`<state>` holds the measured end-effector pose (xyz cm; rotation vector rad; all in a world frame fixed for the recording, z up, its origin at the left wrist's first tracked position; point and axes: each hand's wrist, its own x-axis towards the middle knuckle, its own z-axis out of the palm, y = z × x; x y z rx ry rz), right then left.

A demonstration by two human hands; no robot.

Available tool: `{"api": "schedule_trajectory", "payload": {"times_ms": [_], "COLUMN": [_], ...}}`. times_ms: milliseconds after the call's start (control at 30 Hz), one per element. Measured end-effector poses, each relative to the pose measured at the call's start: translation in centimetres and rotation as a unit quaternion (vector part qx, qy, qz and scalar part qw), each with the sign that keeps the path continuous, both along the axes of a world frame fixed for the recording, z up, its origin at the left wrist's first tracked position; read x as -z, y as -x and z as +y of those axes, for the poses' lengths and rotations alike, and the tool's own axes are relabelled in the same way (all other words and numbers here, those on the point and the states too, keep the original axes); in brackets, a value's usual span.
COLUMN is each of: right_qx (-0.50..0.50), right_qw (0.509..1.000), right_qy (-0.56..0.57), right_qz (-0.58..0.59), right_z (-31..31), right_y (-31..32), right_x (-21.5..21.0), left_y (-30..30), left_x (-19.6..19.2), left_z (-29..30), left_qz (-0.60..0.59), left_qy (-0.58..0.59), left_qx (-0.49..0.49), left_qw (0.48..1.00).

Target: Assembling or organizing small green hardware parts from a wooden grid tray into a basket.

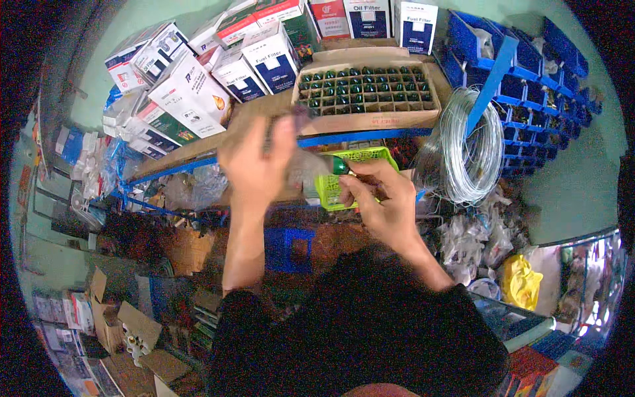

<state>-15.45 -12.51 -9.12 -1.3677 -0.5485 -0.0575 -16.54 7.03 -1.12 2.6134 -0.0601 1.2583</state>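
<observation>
My right hand (383,195) pinches a small shiny green bulb (340,165) between thumb and fingertips, over a lime-green plastic basket (368,156). My left hand (261,155) is raised to the left of it, its fingers smeared by motion. A dark blur shows beside its fingertips; whether it holds anything is unclear. Between the hands is a pale see-through blur, too smeared to name. Just beyond the hands, a shallow cardboard carton (370,124) with dividers stands on the shelf. Similar green bulbs (354,85) fill most of its cells, and several near cells at the right show no bulb.
White, blue and red filter boxes (269,59) crowd the shelf at left and back. A coil of silvery wire (471,149) hangs at the right, beside blue parts bins (529,109). The shelf has a blue front edge (370,135). Clear plastic bags (466,238) lie lower right.
</observation>
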Motion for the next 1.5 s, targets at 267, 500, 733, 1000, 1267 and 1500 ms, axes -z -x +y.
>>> {"api": "schedule_trajectory", "payload": {"times_ms": [267,500,733,1000,1267,1500], "right_qx": [-0.080,-0.040,-0.029,0.028,0.053,0.086], "right_qw": [0.996,0.995,0.995,0.997,0.994,0.993], "right_qy": [0.049,0.029,-0.096,-0.052,-0.062,0.066], "right_qz": [-0.012,-0.090,0.001,-0.056,-0.071,-0.055], "right_z": [-0.6,-0.4,0.6,0.9,0.5,-0.6], "right_y": [0.5,0.5,1.2,0.2,0.0,0.4], "right_x": [-0.3,-1.0,0.4,2.1,1.3,1.2], "left_y": [0.3,1.4,2.7,2.9,2.4,0.5], "left_x": [1.2,0.2,-0.2,1.5,3.9,4.8], "left_z": [1.0,-1.1,0.2,0.9,0.3,-0.5], "left_qz": [0.014,-0.048,-0.052,0.119,0.017,-0.009], "left_qy": [-0.223,-0.179,0.124,0.015,-0.039,-0.165], "left_qx": [0.160,0.324,0.207,0.088,0.197,0.320], "left_qw": [0.961,0.928,0.969,0.989,0.980,0.933]}}
